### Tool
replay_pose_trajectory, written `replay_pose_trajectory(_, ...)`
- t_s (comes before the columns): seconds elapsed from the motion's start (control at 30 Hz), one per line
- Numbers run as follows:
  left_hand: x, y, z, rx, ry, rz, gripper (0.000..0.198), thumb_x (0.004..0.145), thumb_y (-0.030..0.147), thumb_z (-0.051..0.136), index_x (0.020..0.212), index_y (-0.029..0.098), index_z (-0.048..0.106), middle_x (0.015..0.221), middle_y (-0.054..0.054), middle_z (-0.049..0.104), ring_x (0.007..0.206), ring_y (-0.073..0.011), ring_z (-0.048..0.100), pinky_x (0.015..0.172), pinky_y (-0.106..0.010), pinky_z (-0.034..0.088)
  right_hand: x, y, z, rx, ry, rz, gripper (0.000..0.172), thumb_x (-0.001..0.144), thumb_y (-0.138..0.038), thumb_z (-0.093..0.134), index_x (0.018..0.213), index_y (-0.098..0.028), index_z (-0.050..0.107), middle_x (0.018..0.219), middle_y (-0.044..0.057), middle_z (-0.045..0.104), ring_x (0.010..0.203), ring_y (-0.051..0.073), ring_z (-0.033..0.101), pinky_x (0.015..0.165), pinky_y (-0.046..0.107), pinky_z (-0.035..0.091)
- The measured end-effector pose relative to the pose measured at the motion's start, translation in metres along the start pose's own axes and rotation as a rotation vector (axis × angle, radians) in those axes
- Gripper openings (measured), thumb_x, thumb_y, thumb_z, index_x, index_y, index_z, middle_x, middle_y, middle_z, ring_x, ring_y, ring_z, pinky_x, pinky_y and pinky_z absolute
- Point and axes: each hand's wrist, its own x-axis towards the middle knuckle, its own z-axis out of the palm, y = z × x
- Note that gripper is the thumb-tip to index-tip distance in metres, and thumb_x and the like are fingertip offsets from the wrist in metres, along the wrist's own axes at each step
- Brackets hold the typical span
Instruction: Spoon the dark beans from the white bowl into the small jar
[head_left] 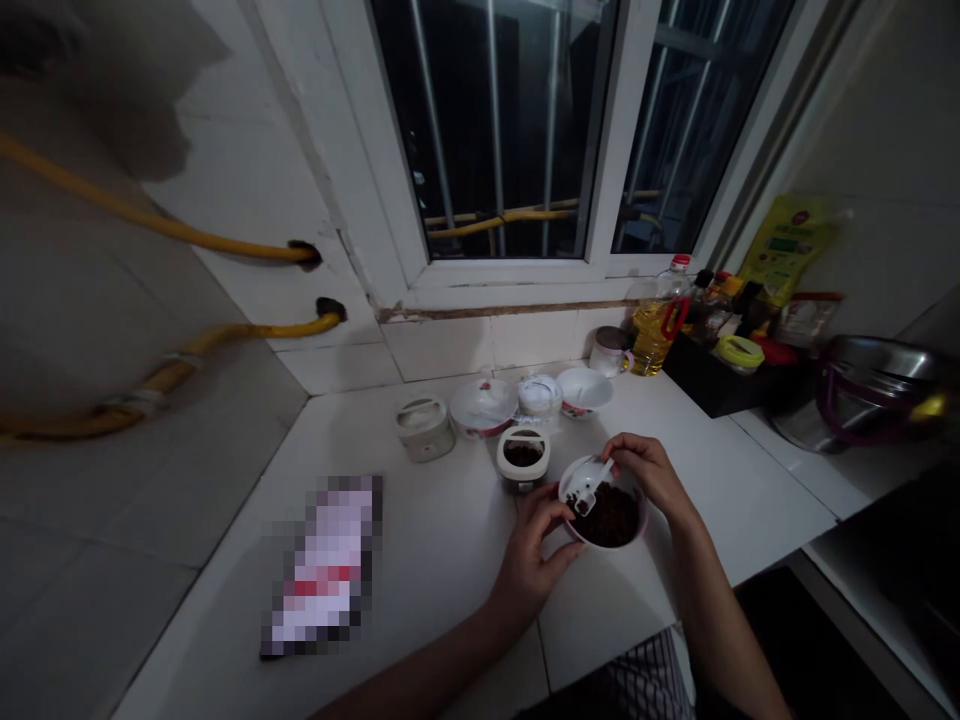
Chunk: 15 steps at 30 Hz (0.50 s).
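A white bowl with a pink outside [643, 528] stands near the counter's front edge, holding a dark, crumbly food [611, 518]. My left hand [541, 540] grips the bowl's left side, thumb low and fingers at the rim. Between the fingers of my right hand [646, 472] is the handle of a small white spoon [589, 500]. The spoon tilts down into the bowl, with a few dark bits in its scoop. Just behind my left hand sits a small seasoning box [523, 434] with a pale rim, dark contents showing inside.
Along the back are a second seasoning box [424, 428], a lidded bowl [484, 405], a white bowl [585, 388], a jar [611, 352] and an oil bottle [654, 325]. Right of them stand a black bottle box [705, 378] and a steel pot [870, 400]. A pixelated object [326, 565] lies left.
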Motion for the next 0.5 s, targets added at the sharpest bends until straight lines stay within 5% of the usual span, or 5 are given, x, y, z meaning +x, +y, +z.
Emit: replay_pose_trajectory(0.5, 0.0011, 0.0030, 0.0000, -0.018, -0.003, 0.006, 0.019, 0.076, 0.025, 0.072, 0.092, 0.022, 0.064, 0.123, -0.010, 0.051, 0.122, -0.0264, 0.052, 0.098, -0.041, 0.050, 0.0102, -0.0080, 0.0040, 0.130, 0.229, 0.016, 0.017, 0.066, -0.032, 0.059, 0.070, -0.018, 0.066, 0.050, -0.002, 0.057, 0.057, 0.016, 0.052, 0.069, 0.031, 0.040)
